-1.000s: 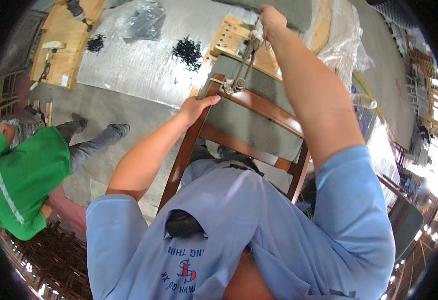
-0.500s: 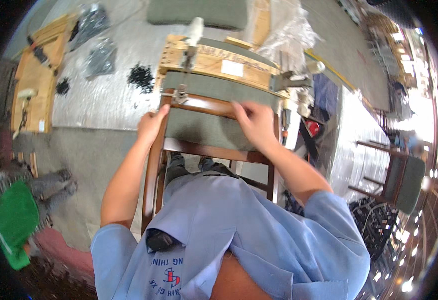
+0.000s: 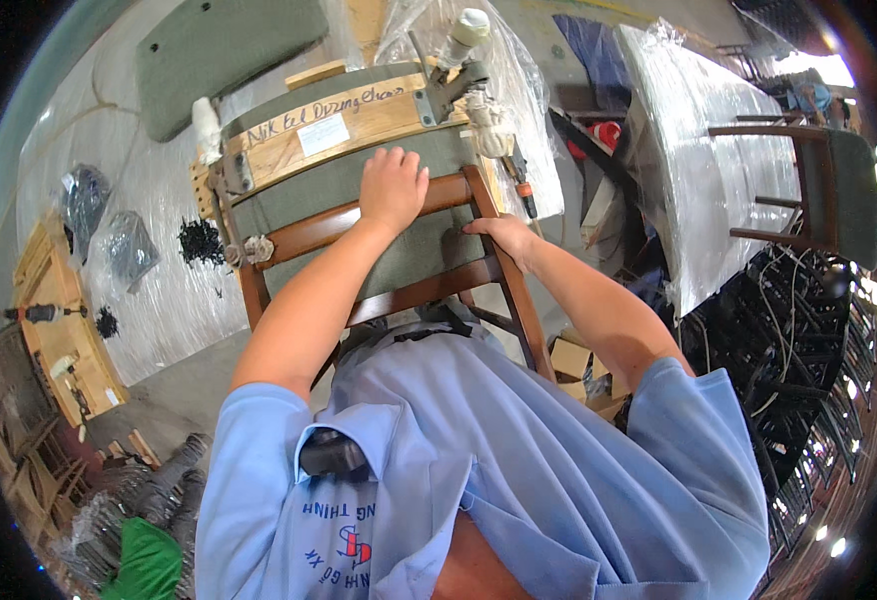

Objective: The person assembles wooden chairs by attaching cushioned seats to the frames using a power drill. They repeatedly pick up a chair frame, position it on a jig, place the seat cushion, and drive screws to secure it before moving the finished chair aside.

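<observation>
A dark brown wooden chair frame [image 3: 424, 280] lies in front of me, with a green-grey upholstered pad [image 3: 414, 245] showing between its rails. My left hand [image 3: 394, 190] rests over the upper rail [image 3: 321, 228], its fingers extended onto the pad near a light wooden jig [image 3: 369, 110]. At the right side post [image 3: 524, 320], my right hand [image 3: 507, 240] grips the wood, thumb on the near face and the other fingers mostly hidden. A toggle clamp [image 3: 221, 195] stands at the frame's left corner. Another clamp [image 3: 449, 90] sits at the jig's right end.
A loose green-grey pad [image 3: 224, 60] lies on the plastic-covered table at far left, near black screws [image 3: 201, 242] and plastic bags [image 3: 129, 248]. A power screwdriver [image 3: 524, 190] hangs right of the jig. Further right are a wrapped stack [image 3: 724, 190] and a chair [image 3: 819, 190].
My left hand has moved from the left side post to the upper rail and pad. My right hand has shifted from the upper rail to the right side post. The view has turned.
</observation>
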A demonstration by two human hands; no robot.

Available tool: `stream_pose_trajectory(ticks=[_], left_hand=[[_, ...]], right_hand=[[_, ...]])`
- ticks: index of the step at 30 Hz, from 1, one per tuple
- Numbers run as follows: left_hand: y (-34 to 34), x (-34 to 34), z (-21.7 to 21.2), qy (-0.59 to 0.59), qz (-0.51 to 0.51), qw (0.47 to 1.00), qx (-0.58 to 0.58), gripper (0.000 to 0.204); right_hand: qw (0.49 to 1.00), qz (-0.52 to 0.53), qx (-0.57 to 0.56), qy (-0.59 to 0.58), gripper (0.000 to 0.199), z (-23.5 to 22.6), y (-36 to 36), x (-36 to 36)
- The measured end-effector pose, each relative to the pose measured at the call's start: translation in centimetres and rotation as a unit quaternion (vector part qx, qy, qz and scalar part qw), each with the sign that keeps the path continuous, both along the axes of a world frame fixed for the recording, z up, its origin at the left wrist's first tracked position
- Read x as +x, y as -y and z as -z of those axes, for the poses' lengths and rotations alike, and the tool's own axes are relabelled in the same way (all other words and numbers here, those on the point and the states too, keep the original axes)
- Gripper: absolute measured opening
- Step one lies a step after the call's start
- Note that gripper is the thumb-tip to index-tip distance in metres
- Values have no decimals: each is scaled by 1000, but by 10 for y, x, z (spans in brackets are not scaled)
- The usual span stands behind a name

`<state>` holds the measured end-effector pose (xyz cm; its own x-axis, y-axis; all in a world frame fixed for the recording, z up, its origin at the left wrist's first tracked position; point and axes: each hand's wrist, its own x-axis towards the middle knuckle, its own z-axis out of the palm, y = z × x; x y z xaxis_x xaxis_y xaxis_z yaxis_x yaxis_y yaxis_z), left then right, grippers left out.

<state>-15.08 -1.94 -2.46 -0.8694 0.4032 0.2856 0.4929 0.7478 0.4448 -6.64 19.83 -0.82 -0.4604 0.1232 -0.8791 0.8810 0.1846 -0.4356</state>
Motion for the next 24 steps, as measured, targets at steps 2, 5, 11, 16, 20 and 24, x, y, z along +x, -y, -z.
stream_pose_trajectory(ticks=[2, 5, 11, 16, 20, 24], left_hand=[[-6, -2, 4, 22, -12, 999, -23, 17], [-7, 2, 1, 38, -4, 999, -33, 13], [-9, 2, -2, 52, -11, 996, -69, 11], [-4, -6, -9, 142, -68, 970, 183, 19], [-32, -46, -62, 142, -76, 862, 481, 49], [-81, -107, -110, 137, -12, 882, 452, 75]], right_hand=[[998, -35, 32, -31, 52, -9, -1, 3], [978, -135, 145, -60, 58, 5, -6, 10], [957, -203, 185, -90, 59, 9, -2, 26], [955, -172, 205, -126, 54, -15, 3, 3], [960, -168, 198, -106, 57, -8, -5, 3], [966, -137, 210, -69, 56, -9, -5, 11]])
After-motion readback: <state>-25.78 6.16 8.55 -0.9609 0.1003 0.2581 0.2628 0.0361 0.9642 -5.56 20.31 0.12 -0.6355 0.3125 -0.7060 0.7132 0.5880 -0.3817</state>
